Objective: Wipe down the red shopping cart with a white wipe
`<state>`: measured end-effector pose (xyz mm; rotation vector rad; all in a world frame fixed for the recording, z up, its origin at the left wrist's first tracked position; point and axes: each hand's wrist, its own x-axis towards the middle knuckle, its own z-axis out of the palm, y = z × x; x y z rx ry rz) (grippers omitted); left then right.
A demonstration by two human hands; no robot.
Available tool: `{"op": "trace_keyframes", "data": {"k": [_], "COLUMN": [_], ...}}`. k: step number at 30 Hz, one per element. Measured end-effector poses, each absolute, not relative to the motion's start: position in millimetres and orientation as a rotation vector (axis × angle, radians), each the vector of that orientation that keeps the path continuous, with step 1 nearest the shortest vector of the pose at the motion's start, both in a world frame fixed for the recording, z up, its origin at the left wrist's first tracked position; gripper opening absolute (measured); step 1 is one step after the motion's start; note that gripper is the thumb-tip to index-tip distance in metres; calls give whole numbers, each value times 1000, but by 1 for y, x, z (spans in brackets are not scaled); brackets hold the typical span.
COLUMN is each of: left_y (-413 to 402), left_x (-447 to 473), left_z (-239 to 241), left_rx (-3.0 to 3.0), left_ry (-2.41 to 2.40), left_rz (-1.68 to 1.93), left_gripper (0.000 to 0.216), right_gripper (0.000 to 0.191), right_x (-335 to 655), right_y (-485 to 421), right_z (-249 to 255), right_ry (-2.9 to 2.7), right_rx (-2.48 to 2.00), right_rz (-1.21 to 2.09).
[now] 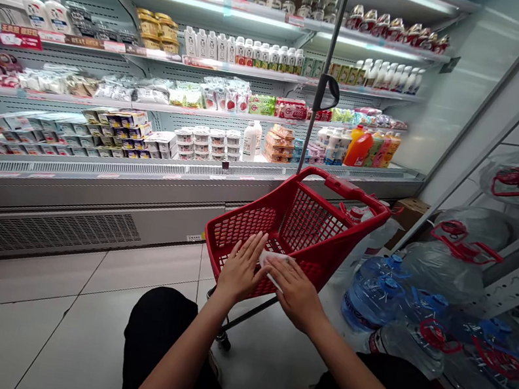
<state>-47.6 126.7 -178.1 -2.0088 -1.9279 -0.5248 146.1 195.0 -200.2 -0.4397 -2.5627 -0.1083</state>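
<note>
A small red plastic shopping cart (321, 268) with perforated walls stands in front of me at a slant. My right hand (293, 290) is at its near rim, fingers together over a thin white tissue-like sheet (268, 259), which shows at the fingertips and along the hand's lower edge. Beside it, my left hand (242, 268) lies flat with fingers stretched out against the near side of the basket, its thumb close to the sheet. Nothing shows in the left hand. The underside of both hands is hidden.
A refrigerated shelf (178, 171) of dairy packs and bottles runs behind the cart. A dark upright pole (330, 53) rises in front of it. Large water bottles (375, 293) crowd the floor at right, near a cardboard box (410, 213). My knees (164, 318) flank the cart's near side.
</note>
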Motion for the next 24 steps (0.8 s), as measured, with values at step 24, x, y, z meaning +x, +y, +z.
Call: {"op": "trace_keyframes", "data": {"k": [24], "left_y": [139], "left_x": [-29], "left_z": [-188], "left_rx": [-2014], "left_ry": [-1899], "left_rz": [-541], "left_gripper": [76], "right_gripper": [71], "right_x": [194], "right_y": [245], "right_z": [-173], "right_ry": [-2518], "right_rx": [-596], "right_rz": [-247]}}
